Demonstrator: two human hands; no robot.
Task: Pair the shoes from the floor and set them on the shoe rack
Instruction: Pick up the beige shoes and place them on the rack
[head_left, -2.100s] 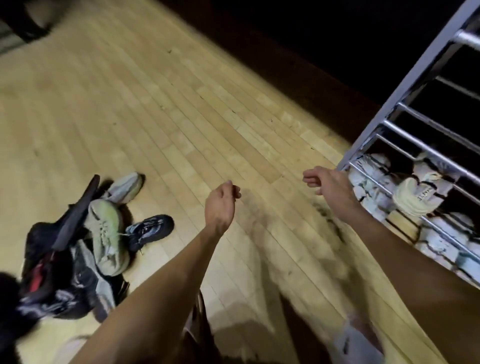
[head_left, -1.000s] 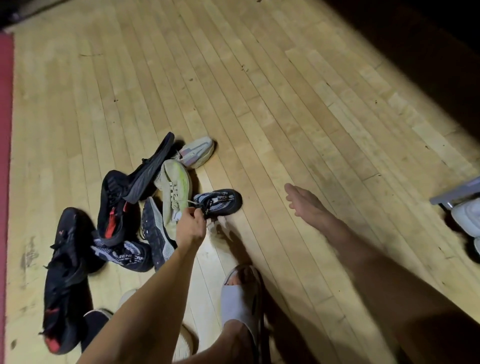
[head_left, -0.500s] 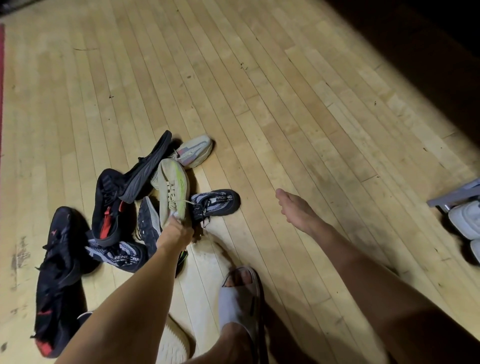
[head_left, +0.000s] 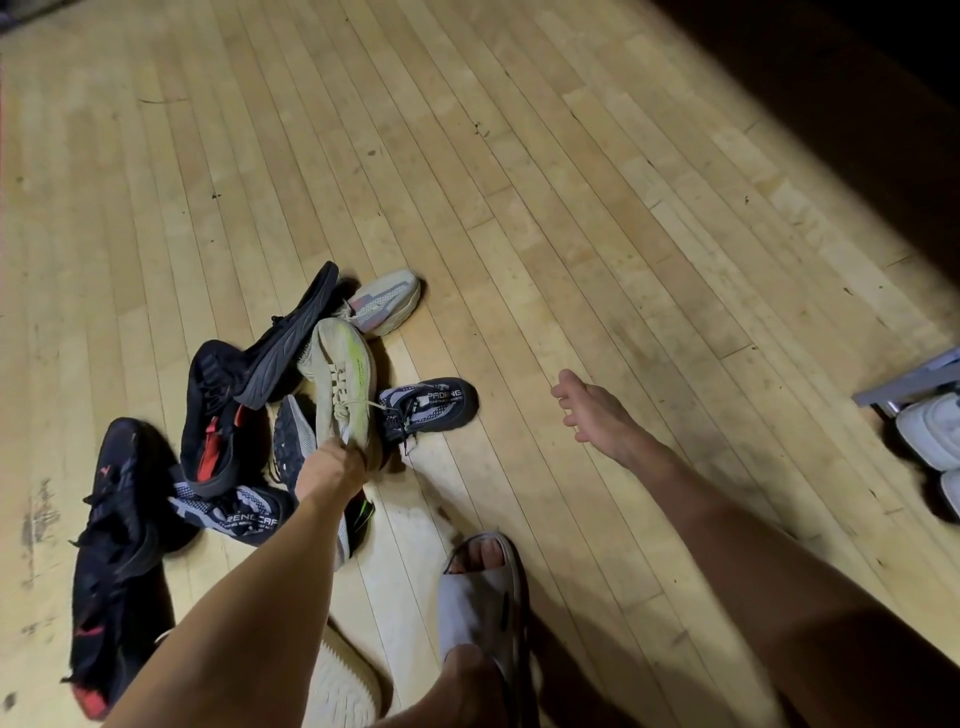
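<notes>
- A head-worn camera looks down at a pale wooden floor (head_left: 519, 182), brightly lit near the person and dark at the far right.
- A heap of loose shoes lies at the near left. The left hand (head_left: 332, 467) pinches a cream-and-lime sneaker (head_left: 343, 384) by its heel end, toe pointing away, raised above the heap.
- The right hand (head_left: 597, 421) hangs over bare floor, well apart from the heap, fingers loosely spread and holding nothing.
- Just beyond the held sneaker lies a pale sneaker with a pink patch (head_left: 384, 304); whether it is the partner cannot be told.
- A patterned black-and-white sneaker (head_left: 431, 405) lies just right of the held one; a similar one (head_left: 234, 514) lies under the left forearm.
- Black shoes with red trim (head_left: 218, 415) sit at the left of the heap.
- A corner of the grey shoe rack (head_left: 914, 379) shows at the right edge, white shoes (head_left: 930, 431) beneath it.
- The person's foot in a pale slide sandal (head_left: 483, 587) stands near the bottom centre.
- Judgement: to do this step well, lift the sneaker clear so its trailing lace does not drag neighbours, then use the free right hand to find its match before turning to the rack.
</notes>
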